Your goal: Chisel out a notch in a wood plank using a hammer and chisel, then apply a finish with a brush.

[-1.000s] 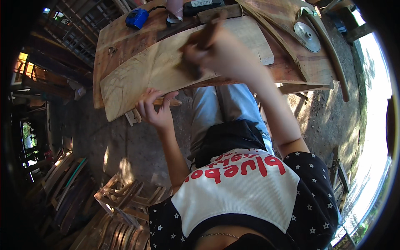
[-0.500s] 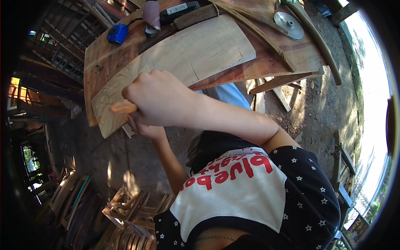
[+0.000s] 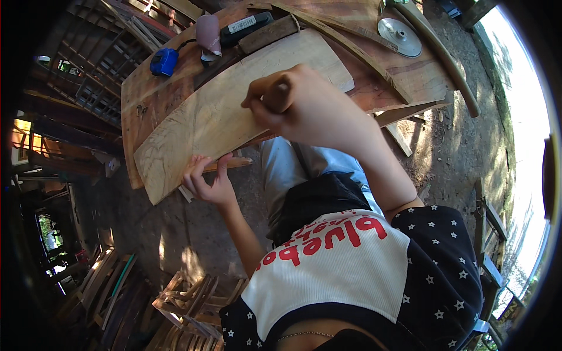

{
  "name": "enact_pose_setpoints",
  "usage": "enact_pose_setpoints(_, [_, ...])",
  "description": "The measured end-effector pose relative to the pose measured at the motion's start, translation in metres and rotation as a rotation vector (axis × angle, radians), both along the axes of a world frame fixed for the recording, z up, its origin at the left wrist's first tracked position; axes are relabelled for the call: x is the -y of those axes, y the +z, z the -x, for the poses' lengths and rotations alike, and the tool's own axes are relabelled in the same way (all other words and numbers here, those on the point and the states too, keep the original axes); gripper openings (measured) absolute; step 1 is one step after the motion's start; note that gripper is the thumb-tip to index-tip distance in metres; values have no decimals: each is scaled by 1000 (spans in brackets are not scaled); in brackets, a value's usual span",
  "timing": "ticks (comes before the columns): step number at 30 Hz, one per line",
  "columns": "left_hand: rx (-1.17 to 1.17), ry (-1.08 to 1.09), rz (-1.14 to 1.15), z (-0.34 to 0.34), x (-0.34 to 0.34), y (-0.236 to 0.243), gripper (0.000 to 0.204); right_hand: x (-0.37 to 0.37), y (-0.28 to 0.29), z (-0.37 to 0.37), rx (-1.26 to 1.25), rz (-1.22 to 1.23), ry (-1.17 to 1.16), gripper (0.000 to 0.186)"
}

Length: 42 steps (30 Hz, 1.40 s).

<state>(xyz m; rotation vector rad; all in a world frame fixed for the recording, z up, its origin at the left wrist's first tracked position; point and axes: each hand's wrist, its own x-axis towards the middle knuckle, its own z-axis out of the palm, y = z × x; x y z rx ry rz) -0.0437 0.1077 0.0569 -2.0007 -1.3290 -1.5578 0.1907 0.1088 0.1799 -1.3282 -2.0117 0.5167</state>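
Observation:
My right hand (image 3: pixel 304 105) is raised over the middle of the curved pale board (image 3: pixel 222 96), closed round a thick wooden handle (image 3: pixel 278 96) seen end-on. Whatever is at its other end is hidden by the fist. Beside the board's near edge, my left hand (image 3: pixel 209 182) has its thumb and fingers round a slim, light-brown wooden handle (image 3: pixel 237 162) that points right. Its working end does not show. The board lies along the wooden tabletop, its left end jutting over the near edge and its surface marked with shallow cuts.
On the tabletop (image 3: pixel 132 117) beyond the board lie a blue tape measure (image 3: pixel 164 62), a pinkish roll (image 3: pixel 208 35), a black-handled tool (image 3: pixel 249 28) and a wooden block (image 3: pixel 269 35). Long strips (image 3: pixel 345 47) and a metal disc (image 3: pixel 400 37) are to the right. Stacked wooden frames (image 3: pixel 187 301) stand at lower left.
My right hand has moved right and away from my left hand, lifting over the board's middle. The left hand and the slim handle in it are now uncovered.

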Motion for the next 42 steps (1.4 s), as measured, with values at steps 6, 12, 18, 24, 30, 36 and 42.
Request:
enact_pose_setpoints(6, [-39, 26, -3, 2, -1, 2, 38, 23, 9, -75, 30, -3, -552, 19])
enact_pose_setpoints(12, [-45, 31, -27, 1, -2, -1, 36, 40, -14, -4, 47, -141, -270, 22])
enact_pose_setpoints(18, [-57, 40, -47, -6, -4, -10, 40, 25, -15, 29, 28, -54, 52, 15])
enact_pose_setpoints(24, [-34, 37, -21, -5, 2, 2, 31, 12, 5, -68, 118, -135, -438, 20])
enact_pose_setpoints(30, [-9, 65, -48, -14, -5, -2, 28, -10, -3, -11, 381, -349, -514, 11])
enact_pose_setpoints(36, [149, -35, 5, 38, -1, -54, 42, -20, -5, 122, 28, -261, 72, 16])
enact_pose_setpoints(42, [80, 45, 79, -6, 1, -10, 27, -36, -6, 28, 73, -260, -153, 23])
